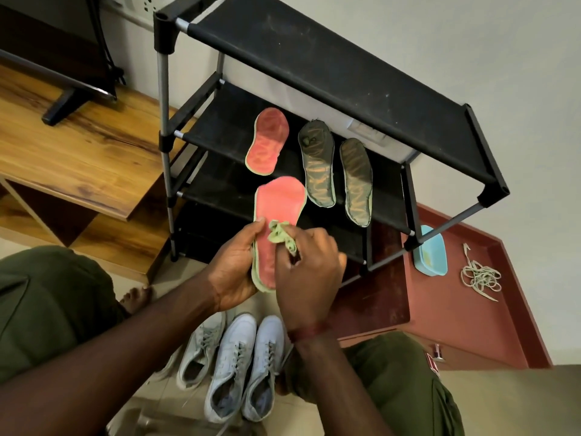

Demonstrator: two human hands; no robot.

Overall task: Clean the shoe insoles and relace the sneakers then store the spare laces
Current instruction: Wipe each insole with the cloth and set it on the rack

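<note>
Off rack's (314, 58) front edge, left grip (234, 272) is clasping floppy insole (281, 199) by its edges; right grip (309, 269) is pinching cloth (278, 236).

Insoles (317, 165) on rack (330, 51), sneakers (232, 366) below

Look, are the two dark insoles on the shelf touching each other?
Apart. The head view shows a strip of black shelf between the left dark insole and the right dark insole along their whole length.

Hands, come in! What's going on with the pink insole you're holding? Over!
Left hand grips pink insole. Right hand pinches cloth against it. Nothing in the way. Over.
</note>
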